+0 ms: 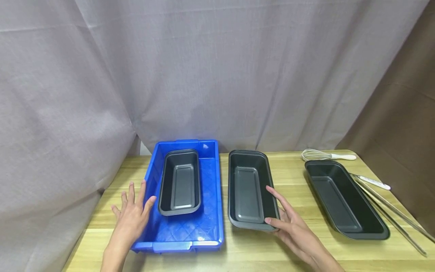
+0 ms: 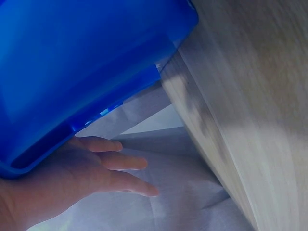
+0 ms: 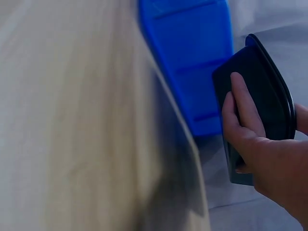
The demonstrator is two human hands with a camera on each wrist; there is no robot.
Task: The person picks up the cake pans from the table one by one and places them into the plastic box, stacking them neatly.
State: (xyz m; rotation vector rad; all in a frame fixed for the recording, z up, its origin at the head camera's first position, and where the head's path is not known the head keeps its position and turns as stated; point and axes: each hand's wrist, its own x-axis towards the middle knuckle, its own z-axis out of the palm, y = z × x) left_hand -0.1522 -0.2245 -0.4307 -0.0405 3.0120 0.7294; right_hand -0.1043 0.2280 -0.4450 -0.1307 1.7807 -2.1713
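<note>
In the head view my right hand [image 1: 296, 231] grips the right side of a dark loaf pan [image 1: 249, 194], thumb and a finger over its rim. The right wrist view shows the other fingers spread under that pan [image 3: 262, 91], which is held above the table. My left hand [image 1: 130, 218] has its fingers spread at the left rim of a blue plastic bin [image 1: 220, 211]; in the left wrist view the hand [image 2: 77, 173] lies right against the bin's side. A smaller dark loaf pan [image 1: 182, 185] sits inside the bin.
Another dark loaf pan [image 1: 343, 204] stands on the wooden table [image 1: 261, 253] at the right. Behind it lies a whisk [image 1: 323, 155] with a white handle. A white-handled utensil [image 1: 375, 183] and long metal tongs [image 1: 395, 211] lie beside that pan. Grey curtain [image 1: 217, 75] hangs behind the table.
</note>
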